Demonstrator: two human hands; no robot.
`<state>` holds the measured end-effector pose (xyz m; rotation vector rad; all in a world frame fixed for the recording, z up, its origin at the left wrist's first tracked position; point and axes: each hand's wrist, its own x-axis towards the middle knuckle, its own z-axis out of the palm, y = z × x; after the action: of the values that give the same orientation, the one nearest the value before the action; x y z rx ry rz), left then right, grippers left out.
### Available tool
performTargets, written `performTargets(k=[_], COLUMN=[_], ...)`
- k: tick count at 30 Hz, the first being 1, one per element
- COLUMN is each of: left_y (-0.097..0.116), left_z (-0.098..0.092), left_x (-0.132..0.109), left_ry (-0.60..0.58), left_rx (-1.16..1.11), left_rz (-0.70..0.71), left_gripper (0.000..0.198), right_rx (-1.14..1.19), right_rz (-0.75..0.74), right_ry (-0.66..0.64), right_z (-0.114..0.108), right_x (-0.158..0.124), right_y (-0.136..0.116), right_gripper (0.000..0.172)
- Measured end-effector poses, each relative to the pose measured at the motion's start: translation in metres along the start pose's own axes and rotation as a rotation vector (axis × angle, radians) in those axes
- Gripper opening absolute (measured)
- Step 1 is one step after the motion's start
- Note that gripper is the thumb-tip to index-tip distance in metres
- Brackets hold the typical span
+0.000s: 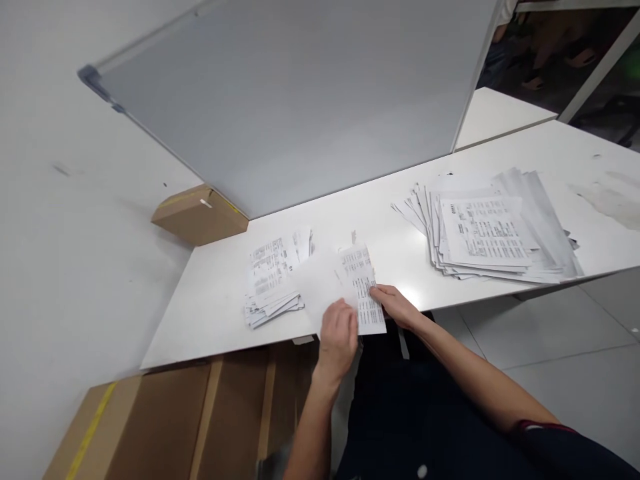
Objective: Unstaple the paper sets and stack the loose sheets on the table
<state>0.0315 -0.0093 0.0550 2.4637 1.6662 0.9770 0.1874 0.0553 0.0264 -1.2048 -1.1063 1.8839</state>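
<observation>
A sheet of paper [367,310] is in front of me at the table's near edge, printed side showing on its right part. A blank white paper part [320,283] extends to its left; I cannot tell whether it is the same sheet folded or another one. My right hand [397,307] pinches the printed sheet's right edge, thumb on top. My left hand [339,337] has its fingers curled on the blank part, its fingertips partly hidden. Left of it lies a small stack of printed papers [270,273]. A larger, uneven paper stack [485,230] lies to the right.
The white table [200,320] runs along a large whiteboard [310,100] at the back. A cardboard box [200,217] stands at the table's back left corner. Larger cardboard boxes [165,413] are below the near edge. Parts of another person [505,20] show at the upper right.
</observation>
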Motion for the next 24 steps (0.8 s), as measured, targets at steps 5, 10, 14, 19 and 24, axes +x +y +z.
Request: performTargets(k=[5,10,14,19,24], left_y=[0.035,0.021,-0.012,-0.016,0.004], left_z=[0.029,0.028,0.016,-0.001,0.001], left_x=[-0.008,-0.018,-0.018,0.012,0.036], left_ry=[-0.146,-0.033,0.328,0.291,0.395], left_rx=[-0.126,-0.249,-0.331,-0.667,-0.631], left_rz=[0.080,0.056,-0.491,-0.612,-0.480], left_gripper=[0.016,0.015,0.034,0.046,0.034], right_rx=[-0.086,-0.293,-0.201,-0.106,-0.159], right_rz=[-0.092,-0.199,-0.234,-0.398,-0.454], right_ry=[0.039,0.057,0.031,0.024,0.069], right_z=[-0.009,-0.021,-0.030,-0.029,-0.028], right_x=[-0.008,-0.017,-0.031,-0.035,-0.025], right_y=[0.001,0.001,-0.010,-0.030,-0.035], right_gripper=[0.033,0.027,0.036,0.037,0.033])
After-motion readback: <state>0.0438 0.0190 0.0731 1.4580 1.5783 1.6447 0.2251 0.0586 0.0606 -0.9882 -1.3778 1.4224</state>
